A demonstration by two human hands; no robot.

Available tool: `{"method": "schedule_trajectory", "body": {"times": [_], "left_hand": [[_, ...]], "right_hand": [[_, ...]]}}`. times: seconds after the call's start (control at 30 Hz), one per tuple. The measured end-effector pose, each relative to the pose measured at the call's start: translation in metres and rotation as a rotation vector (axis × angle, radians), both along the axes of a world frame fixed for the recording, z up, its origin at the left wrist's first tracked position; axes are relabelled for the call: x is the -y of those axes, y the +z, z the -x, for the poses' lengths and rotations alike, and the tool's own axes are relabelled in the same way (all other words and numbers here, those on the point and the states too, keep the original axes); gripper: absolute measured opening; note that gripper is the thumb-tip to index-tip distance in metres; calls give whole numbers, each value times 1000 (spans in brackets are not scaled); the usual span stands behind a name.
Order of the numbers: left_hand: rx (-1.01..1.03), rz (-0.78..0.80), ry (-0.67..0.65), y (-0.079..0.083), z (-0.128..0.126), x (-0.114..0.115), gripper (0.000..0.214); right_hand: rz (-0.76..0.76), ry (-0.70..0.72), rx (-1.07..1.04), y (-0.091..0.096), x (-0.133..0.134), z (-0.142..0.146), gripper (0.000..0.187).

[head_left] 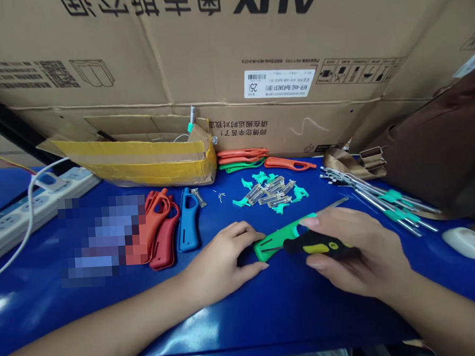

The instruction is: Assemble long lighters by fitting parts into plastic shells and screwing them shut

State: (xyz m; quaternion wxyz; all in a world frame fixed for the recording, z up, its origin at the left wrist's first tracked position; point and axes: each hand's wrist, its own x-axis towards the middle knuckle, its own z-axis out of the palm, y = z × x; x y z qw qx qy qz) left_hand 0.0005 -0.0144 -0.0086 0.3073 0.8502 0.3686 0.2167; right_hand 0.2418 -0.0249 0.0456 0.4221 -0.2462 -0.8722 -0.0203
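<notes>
My left hand [229, 253] pinches the handle end of a green long-nosed lighter [276, 238] between thumb and fingers, just above the blue table. The lighter lies tilted, its metal tube [338, 201] pointing to the far right. My right hand [361, 251] is closed around a black screwdriver [318, 246] with yellow insets, its front end against the lighter's side; the tip is hard to make out. Beyond the hands is a pile of clear fuel tanks [276, 189] and turquoise triggers [300, 192].
Blue [188, 223] and red [163, 240] lighter shells lie left, with orange and green shells [242, 157] behind. Metal tubes [385, 199] lie right, near a white mouse-like object [469, 242]. A yellow-taped box [141, 159] and a power strip [40, 204] stand back left.
</notes>
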Motion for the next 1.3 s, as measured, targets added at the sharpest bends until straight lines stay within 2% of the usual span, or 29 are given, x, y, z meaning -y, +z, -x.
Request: {"method": "schedule_trajectory", "body": {"times": [0.17, 0.23, 0.33, 0.4, 0.47, 0.57, 0.63, 0.7, 0.8, 0.87, 1.03, 1.1, 1.23, 1.3], "left_hand": [[11, -8, -4, 0, 0, 0, 41], [15, -9, -8, -1, 0, 0, 40], [17, -14, -5, -2, 0, -1, 40], [18, -15, -5, -1, 0, -1, 40], [17, -15, -6, -1, 0, 0, 40], [23, -27, -4, -1, 0, 1, 40], [29, -31, -7, -1, 0, 1, 40], [29, -27, -11, -1, 0, 0, 40], [27, -20, -13, -2, 0, 0, 41], [26, -15, -10, -1, 0, -1, 41], [25, 2, -1, -2, 0, -1, 41], [25, 11, 1, -3, 0, 0, 41], [29, 10, 11, -1, 0, 1, 35], [36, 18, 15, 0, 0, 2, 35]], "right_hand": [[258, 120, -67, -5, 3, 1, 63], [223, 109, -44, -6, 2, 1, 66], [87, -12, 4, -5, 0, 2, 60], [65, -35, 0, -5, 0, 1, 59], [160, 37, -41, -8, 0, -1, 61], [408, 191, -144, -13, 1, -1, 69], [491, 243, -175, -14, 0, 0, 68], [448, 218, -163, -12, -2, 2, 64], [285, 63, -108, -9, -5, 2, 60], [236, 22, -80, -8, -3, 1, 64], [331, 150, -33, -10, 3, -1, 79], [277, 144, 2, -9, 3, 0, 72], [39, 37, 94, -5, -1, 1, 48], [-21, 27, 102, -5, -1, 0, 46]]}}
